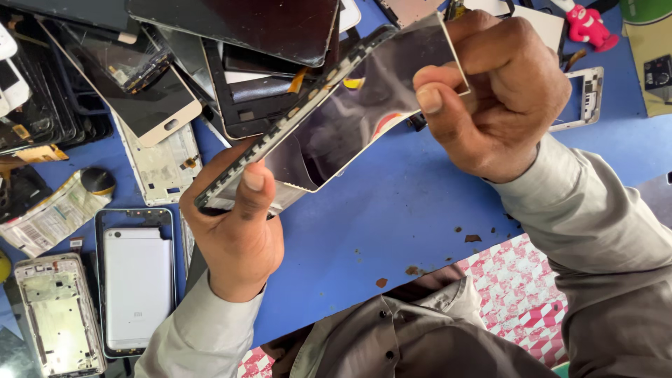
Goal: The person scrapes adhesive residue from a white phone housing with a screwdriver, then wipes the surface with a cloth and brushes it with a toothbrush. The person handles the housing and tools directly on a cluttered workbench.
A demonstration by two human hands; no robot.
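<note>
Glossy and dark, the phone screen panel (350,112) is held tilted above the blue worktop (392,210) — both hands clamped on it; the left hand (238,231) grips its lower end, thumb pressed on the frame edge; the right hand (500,91) pinches the upper corner. Just beyond lies a pile of broken screens (210,63); at left, well apart, rests a silver phone back (136,283); a pink figurine (586,26) stands far right.
</note>
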